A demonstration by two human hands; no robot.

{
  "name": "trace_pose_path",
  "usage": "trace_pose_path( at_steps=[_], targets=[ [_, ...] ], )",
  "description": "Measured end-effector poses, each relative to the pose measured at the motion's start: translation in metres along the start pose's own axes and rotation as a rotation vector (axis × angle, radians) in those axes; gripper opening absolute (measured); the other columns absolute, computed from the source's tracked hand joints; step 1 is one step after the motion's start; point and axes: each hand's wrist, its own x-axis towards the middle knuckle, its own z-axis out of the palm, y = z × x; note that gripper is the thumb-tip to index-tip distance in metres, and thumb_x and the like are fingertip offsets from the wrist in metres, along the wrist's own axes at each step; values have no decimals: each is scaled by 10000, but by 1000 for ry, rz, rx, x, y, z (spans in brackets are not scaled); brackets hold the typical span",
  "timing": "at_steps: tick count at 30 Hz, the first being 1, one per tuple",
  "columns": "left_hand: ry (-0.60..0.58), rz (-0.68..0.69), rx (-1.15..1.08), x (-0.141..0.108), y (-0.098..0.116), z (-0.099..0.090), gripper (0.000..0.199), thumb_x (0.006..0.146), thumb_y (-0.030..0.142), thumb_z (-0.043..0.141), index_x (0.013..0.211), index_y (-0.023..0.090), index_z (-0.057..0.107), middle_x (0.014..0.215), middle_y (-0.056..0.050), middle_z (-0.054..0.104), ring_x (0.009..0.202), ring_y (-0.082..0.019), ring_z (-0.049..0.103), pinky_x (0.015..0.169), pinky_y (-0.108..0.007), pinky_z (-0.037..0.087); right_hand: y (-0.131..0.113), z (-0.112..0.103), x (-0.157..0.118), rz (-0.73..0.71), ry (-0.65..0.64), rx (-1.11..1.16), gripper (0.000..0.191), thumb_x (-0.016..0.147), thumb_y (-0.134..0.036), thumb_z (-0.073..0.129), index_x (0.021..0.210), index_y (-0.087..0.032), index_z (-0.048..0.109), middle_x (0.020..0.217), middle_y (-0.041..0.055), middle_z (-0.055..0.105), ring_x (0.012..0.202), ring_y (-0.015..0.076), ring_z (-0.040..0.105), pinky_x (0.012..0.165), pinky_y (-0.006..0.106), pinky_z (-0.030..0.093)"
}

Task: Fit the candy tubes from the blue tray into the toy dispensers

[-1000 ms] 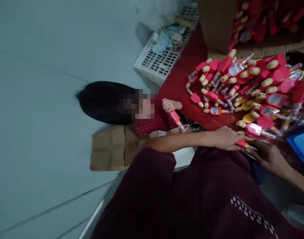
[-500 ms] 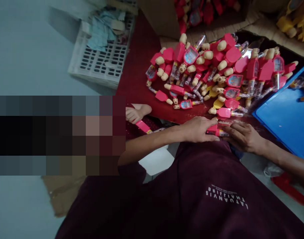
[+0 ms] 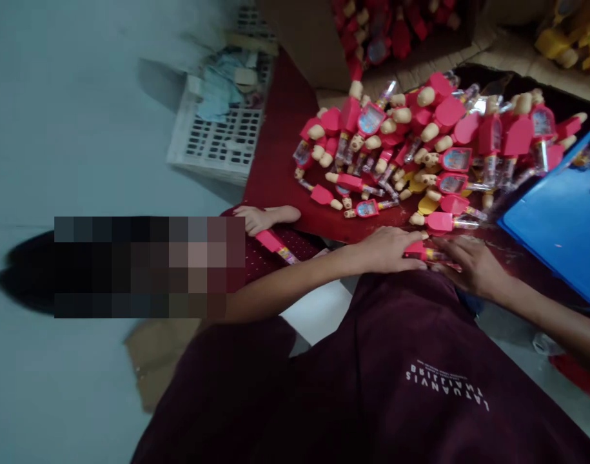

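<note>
A red toy (image 3: 414, 250) is being grasped by the left hand (image 3: 386, 250), with the thumb being kept along its upper side and the fingers being wrapped below. It is being held at the near edge of the red table (image 3: 281, 154), just above the lap of the dark maroon shirt (image 3: 396, 374). Its narrow end is being pointed toward the right hand (image 3: 473, 263), whose fingers are being bent around that end; whether it is being gripped or only touched there cannot be told.

Just beyond the hands, a pink toy (image 3: 440, 222) is being left lying on the table, at the near edge of a large pile of toys (image 3: 449, 113), mostly red and pink, with beige ends and clear tubes being shown. To the right, a blue tray (image 3: 556, 219) is being seen beside the pile. To the left, another red toy (image 3: 269, 241) is being held in another person's hand (image 3: 256, 220).

Farther out, more red toys (image 3: 400, 38) are being contained in a cardboard box (image 3: 307, 38), and yellow pieces (image 3: 556, 48) are being seen at the upper right. A light blue cloth (image 3: 220, 90) is being borne by a white basket (image 3: 217, 145) beside the table.
</note>
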Motion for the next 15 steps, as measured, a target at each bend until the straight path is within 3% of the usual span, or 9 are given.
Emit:
trace_pose_path(
  at_steps=[3,5,10,15],
  targets=[
    [-25,29,-135,-3,3,1,529,905,619,594,1169,161,604,957,-90,710,925,-253,670,729,-297,439,2,2,-6,-228,86,-190,366,969,-248,590,1320,-144,587,846,100,704,722,220,661,631,334,526],
    [-18,43,-123,-5,7,6,536,921,612,574,1187,148,597,992,-115,710,947,-275,673,735,-321,458,1,4,-9,-264,96,-155,355,970,-217,579,1320,-161,573,822,85,688,676,206,651,575,315,508],
    [52,19,-40,-7,12,18,542,962,564,528,1270,119,543,1139,-171,687,999,-314,681,759,-383,504,-2,7,-6,-74,52,66,246,983,-232,548,1214,-223,631,811,60,691,631,200,667,536,320,524],
    [117,0,29,-7,7,17,530,962,536,537,1304,132,535,1214,-162,663,985,-304,695,760,-395,527,-2,5,12,55,3,69,233,977,-313,562,1167,-239,673,904,69,750,723,233,724,599,353,589]
  ],
)
